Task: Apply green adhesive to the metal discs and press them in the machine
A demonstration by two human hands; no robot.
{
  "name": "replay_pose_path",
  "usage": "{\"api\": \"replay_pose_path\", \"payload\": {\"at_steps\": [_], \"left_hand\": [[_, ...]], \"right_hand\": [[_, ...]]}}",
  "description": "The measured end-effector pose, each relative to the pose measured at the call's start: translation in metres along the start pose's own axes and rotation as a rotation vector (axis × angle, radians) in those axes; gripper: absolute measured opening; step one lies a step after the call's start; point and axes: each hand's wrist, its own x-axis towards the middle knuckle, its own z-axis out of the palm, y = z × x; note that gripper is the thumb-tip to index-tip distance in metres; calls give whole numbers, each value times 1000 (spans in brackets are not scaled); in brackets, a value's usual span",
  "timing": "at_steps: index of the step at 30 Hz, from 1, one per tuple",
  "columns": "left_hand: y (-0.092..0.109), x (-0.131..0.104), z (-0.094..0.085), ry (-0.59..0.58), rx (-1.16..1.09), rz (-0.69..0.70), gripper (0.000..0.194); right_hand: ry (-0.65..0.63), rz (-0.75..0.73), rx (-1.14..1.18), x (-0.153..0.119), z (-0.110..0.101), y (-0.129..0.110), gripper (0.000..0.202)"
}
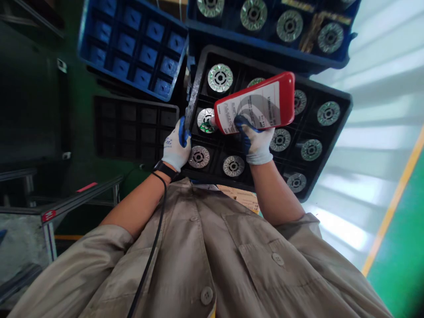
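My right hand, in a white glove with blue palm, grips a red bottle with a white label, tipped so its nozzle points left. The nozzle sits over a round silver metal part, and green liquid shows on that part. With fingers curled over it, my gloved left hand holds the left rim of a black divided tray. Other round metal parts, such as one near the tray's top left, rest in its compartments. The bottle covers part of the tray's middle.
A blue bin with similar metal parts stands beyond the tray. To the upper left is a blue divided tray, with a dark divided tray below it. A metal frame stands at the left. A cable runs along my left arm.
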Motion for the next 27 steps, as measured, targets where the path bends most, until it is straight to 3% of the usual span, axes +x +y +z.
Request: {"api": "replay_pose_path", "payload": {"at_steps": [21, 27], "left_hand": [[-2, 0, 3, 19, 18, 16, 61], [-2, 0, 2, 22, 21, 16, 61]], "right_hand": [[23, 21, 79, 21, 22, -5, 82], [19, 28, 77, 24, 15, -7, 77]]}}
